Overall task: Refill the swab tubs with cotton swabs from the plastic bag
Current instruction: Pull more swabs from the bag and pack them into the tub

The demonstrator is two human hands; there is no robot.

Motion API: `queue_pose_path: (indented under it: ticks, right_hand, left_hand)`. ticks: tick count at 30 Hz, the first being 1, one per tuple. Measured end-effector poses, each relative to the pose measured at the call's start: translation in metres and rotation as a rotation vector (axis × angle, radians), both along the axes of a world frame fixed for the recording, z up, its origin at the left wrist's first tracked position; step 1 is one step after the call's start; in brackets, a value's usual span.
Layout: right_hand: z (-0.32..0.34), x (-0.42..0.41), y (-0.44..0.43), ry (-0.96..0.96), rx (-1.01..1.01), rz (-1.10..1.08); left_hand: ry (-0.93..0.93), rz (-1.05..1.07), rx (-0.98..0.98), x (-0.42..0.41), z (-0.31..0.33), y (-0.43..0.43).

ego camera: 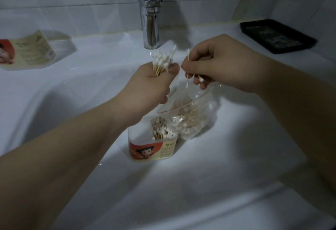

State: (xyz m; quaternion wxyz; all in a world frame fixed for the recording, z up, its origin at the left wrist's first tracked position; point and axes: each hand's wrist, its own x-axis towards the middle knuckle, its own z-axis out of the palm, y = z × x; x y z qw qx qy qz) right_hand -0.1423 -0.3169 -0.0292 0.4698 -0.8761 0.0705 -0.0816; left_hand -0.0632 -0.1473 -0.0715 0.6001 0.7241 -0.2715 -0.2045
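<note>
An open swab tub [152, 148] with a red cartoon label stands in the white sink basin, partly filled with cotton swabs. A clear plastic bag [189, 119] of swabs leans against its right side, mouth open upward. My left hand [152, 84] hovers above the tub, fisted around a bunch of swabs [162, 60] whose white tips stick up. Just to its right, my right hand [218, 64] pinches a couple of swabs [187, 71] between its fingers, over the bag. A second tub [31, 51] lies on its side on the sink ledge at the far left.
A chrome tap [150, 11] rises at the back, its spout right behind the bunch in my left hand. A black tray [276, 36] sits on the ledge at the back right. The white sink [200, 184] slopes down toward me. Tiled wall behind.
</note>
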Motion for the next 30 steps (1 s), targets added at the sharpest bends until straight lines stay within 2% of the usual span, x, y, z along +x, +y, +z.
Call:
queue_pose_path:
  ticks: [5, 14, 23, 26, 30]
  right_hand:
    - [0.001, -0.001, 0.003, -0.019, 0.088, -0.005]
    - [-0.003, 0.001, 0.009, -0.074, 0.019, 0.009]
    - [-0.002, 0.002, 0.009, -0.11, -0.007, -0.049]
    - [-0.003, 0.003, 0.009, -0.135, 0.12, -0.074]
    - [-0.006, 0.005, 0.012, -0.207, 0.24, -0.076]
  left_hand:
    - [-0.015, 0.059, -0.001, -0.003, 0.001, 0.0]
    - [0.052, -0.055, -0.071, -0.007, 0.003, 0.003]
    - [0.006, 0.012, -0.02, -0.001, -0.003, -0.001]
    - [0.001, 0.045, -0.031, -0.003, -0.001, -0.001]
    - [0.135, 0.032, -0.084, -0.003, 0.001, 0.0]
